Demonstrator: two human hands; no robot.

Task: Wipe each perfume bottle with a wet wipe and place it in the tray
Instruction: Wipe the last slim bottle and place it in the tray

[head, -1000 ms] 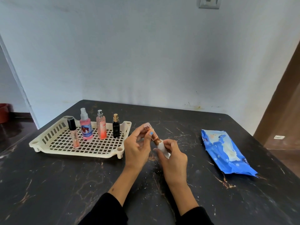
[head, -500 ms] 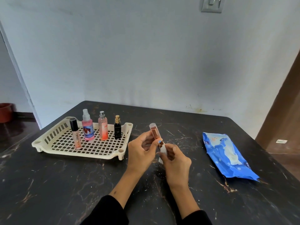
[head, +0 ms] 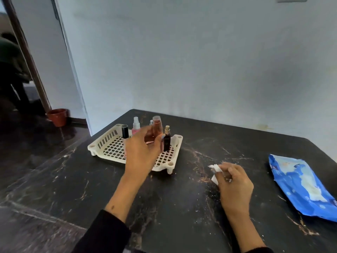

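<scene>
The slim copper-toned perfume bottle (head: 157, 127) stands upright in the left hand (head: 141, 152), fingers closed around its lower body, clear cap on top. It is held over the cream slotted tray (head: 107, 143), among the bottles already standing there: a black-capped tube (head: 125, 131) at the left, a pink spray bottle (head: 136, 125) behind, a silver-topped bottle mostly hidden behind the held one, and a small dark bottle with a gold sprayer (head: 166, 141) just beside the fingertips. The picture is blurred around this hand, so I cannot tell whether the bottle's base touches the tray floor. The right hand (head: 235, 183) rests low over the dark marbled tabletop (head: 164, 216), curled around a crumpled white wet wipe (head: 215, 169). A blue wipes packet (head: 300, 185) lies well to the right.
</scene>
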